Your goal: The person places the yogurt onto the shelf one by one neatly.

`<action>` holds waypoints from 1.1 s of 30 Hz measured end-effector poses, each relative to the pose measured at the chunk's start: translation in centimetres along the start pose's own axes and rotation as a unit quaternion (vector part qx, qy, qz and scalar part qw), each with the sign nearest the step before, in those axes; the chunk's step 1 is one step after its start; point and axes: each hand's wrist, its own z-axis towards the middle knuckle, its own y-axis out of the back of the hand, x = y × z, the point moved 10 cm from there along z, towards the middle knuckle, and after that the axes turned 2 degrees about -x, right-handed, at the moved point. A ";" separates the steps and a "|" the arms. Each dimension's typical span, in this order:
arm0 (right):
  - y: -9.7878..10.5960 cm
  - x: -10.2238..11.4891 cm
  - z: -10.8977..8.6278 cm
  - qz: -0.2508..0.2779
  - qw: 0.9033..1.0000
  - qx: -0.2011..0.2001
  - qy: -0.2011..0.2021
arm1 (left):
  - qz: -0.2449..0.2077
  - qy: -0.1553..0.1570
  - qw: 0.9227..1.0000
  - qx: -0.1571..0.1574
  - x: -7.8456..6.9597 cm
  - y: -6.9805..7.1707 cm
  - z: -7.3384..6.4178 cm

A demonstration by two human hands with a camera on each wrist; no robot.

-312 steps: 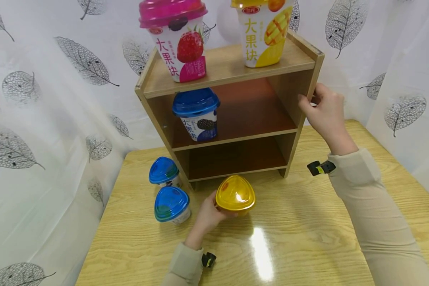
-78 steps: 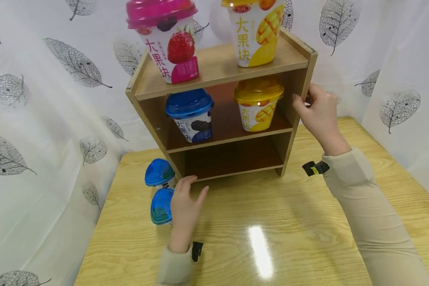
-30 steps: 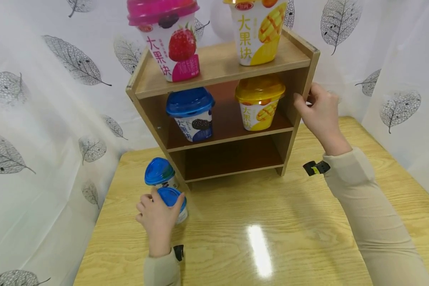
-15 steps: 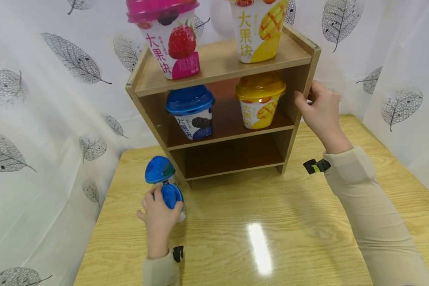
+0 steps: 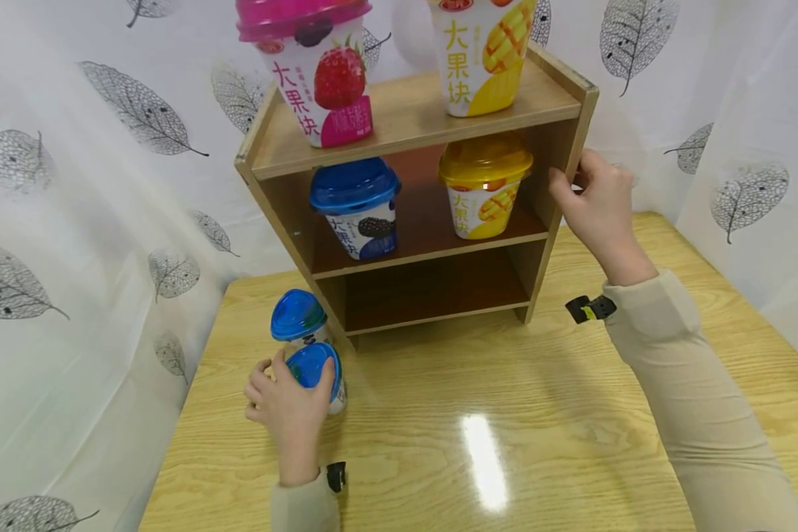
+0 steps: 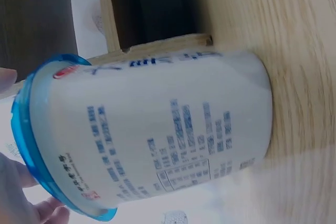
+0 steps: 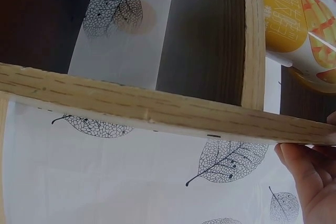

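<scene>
My left hand (image 5: 289, 410) holds a yogurt cup by its blue lid (image 5: 311, 363), thumb on the right side and fingers on the left. In the left wrist view the cup's white printed back (image 6: 157, 129) faces the camera and its base appears to stand on the table. A second blue-lidded yogurt cup (image 5: 298, 316) stands just behind it, against the shelf's left side. My right hand (image 5: 598, 214) grips the right side panel of the small wooden shelf (image 5: 408, 111), thumb on the front edge. The right wrist view shows those fingers (image 7: 307, 169) at the panel's edge.
On the shelf's top stand a pink-lidded strawberry cup (image 5: 335, 89) and a yellow mango cup (image 5: 485, 63). The middle level bears a blue-lidded blackberry cup (image 5: 362, 214) and a yellow-lidded mango cup (image 5: 484, 192). A leaf-patterned curtain (image 5: 106, 192) hangs behind the wooden table (image 5: 425, 443).
Earlier my left hand had a yellow-lidded cup at the table; that cup now stands on the middle level. My left hand moved left to the front blue-lidded cup, which has turned slightly. Right hand unmoved.
</scene>
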 end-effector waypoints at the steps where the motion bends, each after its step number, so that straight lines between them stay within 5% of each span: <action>1: 0.0 0.0 0.0 -0.001 1.000 0.000 -0.001 | 0.009 0.005 1.000 -0.003 0.1 0.1 0.0; 16: 0.0 0.0 0.0 -0.006 1.000 0.004 0.000 | 0.024 0.003 1.000 0.018 0.5 -0.8 -0.1; 33: 0.0 0.0 0.0 -0.004 1.000 0.003 -0.006 | -0.132 -0.053 0.990 0.014 0.5 -0.6 0.0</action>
